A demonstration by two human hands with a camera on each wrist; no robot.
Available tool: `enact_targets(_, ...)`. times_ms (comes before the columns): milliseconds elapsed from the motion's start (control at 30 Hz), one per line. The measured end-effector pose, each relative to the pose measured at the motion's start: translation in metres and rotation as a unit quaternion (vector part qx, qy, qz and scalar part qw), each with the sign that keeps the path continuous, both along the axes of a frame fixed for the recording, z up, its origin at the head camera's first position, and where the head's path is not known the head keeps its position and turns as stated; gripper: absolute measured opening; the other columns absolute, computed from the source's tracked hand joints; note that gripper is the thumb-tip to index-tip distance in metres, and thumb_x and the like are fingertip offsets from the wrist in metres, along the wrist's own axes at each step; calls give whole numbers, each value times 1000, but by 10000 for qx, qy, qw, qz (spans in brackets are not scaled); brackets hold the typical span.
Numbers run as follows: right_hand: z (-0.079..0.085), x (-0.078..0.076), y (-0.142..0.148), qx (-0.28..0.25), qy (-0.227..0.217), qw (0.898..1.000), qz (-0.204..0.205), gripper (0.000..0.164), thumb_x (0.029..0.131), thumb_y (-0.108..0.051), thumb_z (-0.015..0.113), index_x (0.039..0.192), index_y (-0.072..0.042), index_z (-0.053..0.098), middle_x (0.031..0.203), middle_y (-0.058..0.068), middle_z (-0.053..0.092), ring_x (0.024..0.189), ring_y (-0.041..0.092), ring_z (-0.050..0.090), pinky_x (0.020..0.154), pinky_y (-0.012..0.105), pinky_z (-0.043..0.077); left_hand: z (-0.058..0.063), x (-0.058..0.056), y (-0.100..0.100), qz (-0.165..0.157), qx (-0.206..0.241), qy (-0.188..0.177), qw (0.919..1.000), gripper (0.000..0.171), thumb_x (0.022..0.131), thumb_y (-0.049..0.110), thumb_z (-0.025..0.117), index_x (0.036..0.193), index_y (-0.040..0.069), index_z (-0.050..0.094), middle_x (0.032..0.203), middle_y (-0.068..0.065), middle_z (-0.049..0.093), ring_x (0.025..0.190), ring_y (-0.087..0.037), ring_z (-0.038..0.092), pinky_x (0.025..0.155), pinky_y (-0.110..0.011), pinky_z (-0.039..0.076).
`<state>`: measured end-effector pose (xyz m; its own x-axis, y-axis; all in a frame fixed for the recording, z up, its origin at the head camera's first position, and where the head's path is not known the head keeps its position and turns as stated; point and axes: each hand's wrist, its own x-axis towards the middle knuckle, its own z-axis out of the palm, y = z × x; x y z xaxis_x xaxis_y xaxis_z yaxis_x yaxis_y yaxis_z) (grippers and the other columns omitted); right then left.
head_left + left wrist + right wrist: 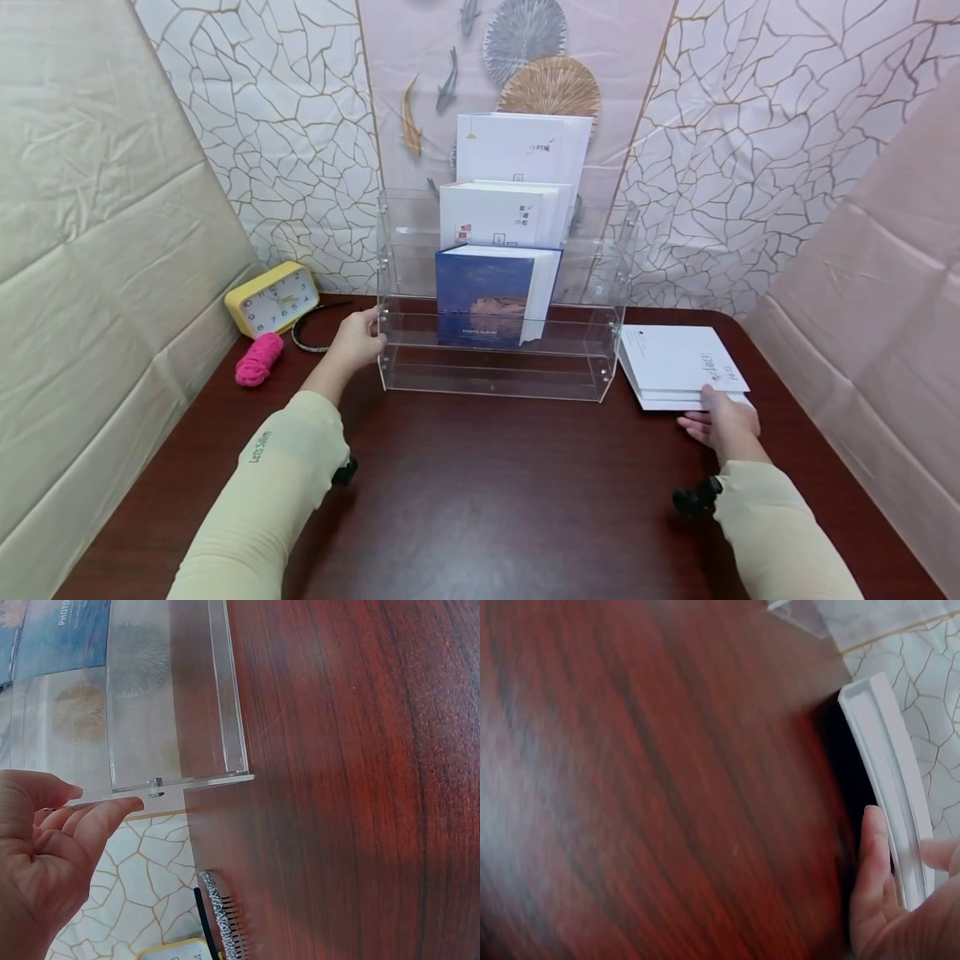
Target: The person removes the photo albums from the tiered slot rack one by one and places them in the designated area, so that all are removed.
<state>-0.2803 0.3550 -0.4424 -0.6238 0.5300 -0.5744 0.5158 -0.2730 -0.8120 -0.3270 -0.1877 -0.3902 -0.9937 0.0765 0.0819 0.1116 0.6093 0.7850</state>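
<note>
A clear acrylic display rack [491,379] stands on the table with a blue photo album [483,287] on its low front tier. Two white books stand behind it, a middle one [487,212] and a taller back one [517,150]. My left hand [351,343] grips the rack's left side panel [214,781], thumb and fingers on either side of its edge. To the right of the rack, my right hand [729,422] pinches the near edge of a white book [675,354], thumb on top and fingers beneath. In the right wrist view, this white book [885,750] shows its edge above a dark shadow.
At the back left stand a yellow alarm clock [273,298], a bundle of pink yarn [258,360] and a dark toothed headband [300,333]. Patterned cloth [292,125] hangs behind the table [487,500], with pale cloth walls at both sides.
</note>
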Motion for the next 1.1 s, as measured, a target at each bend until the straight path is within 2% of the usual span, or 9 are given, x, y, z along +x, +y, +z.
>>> enact_targets(200,-1,3,10,554,-288,9964,571,47,88,-42,56,102,1,44,54,9,59,51,22,64,56,34,55,-1,0,0,34,-3,-59,10000,59,88,-2,50,144,-2,32,85,-25,64,41,-9,35,53,-27,48)
enact_targets(333,-4,5,14,585,-288,9954,704,51,87,-42,59,97,5,43,56,10,59,52,22,64,56,34,55,-1,1,0,42,-15,-54,10000,59,88,-3,50,144,-2,32,91,-25,64,41,-10,35,52,-27,47)
enact_targets(533,-7,6,17,621,-178,9948,785,52,86,-40,62,102,7,47,57,8,59,51,21,64,55,33,55,-2,0,0,19,-57,-37,10000,59,88,-2,50,144,-1,32,88,-24,64,41,-10,34,53,-27,47)
enact_targets(667,-7,7,17,639,-111,9941,866,51,87,-40,61,102,8,50,57,8,60,52,21,64,55,33,55,0,0,1,21,5,-57,10000,59,88,-2,50,144,-1,32,100,-26,64,43,-11,36,57,-27,48)
enact_targets(867,-6,8,18,695,-32,9903,1199,51,89,-43,56,99,7,53,60,8,61,54,20,65,57,33,55,-1,-1,0,4,-87,85,9999,59,87,-3,49,143,-2,33,109,-26,62,54,-10,49,57,-26,49)
enact_targets(967,-3,8,16,694,112,9882,1358,51,91,-44,53,100,6,53,61,8,62,55,21,65,57,34,55,-2,-1,0,-17,-99,90,9999,59,86,-3,49,144,-2,33,110,-26,62,56,-10,52,57,-26,49)
enact_targets(1033,2,7,11,708,403,9866,1413,49,93,-43,50,103,5,52,63,6,63,56,20,65,56,34,55,-2,-1,0,-16,-92,60,9999,59,87,-2,49,144,-1,33,110,-26,62,52,-10,49,57,-26,49)
enact_targets(1100,11,4,4,748,882,9843,1335,46,95,-40,48,107,4,50,64,4,63,56,19,65,55,34,55,-2,-1,0,-7,-78,21,10000,60,87,-2,49,144,-1,32,109,-26,62,48,-9,45,56,-27,49)
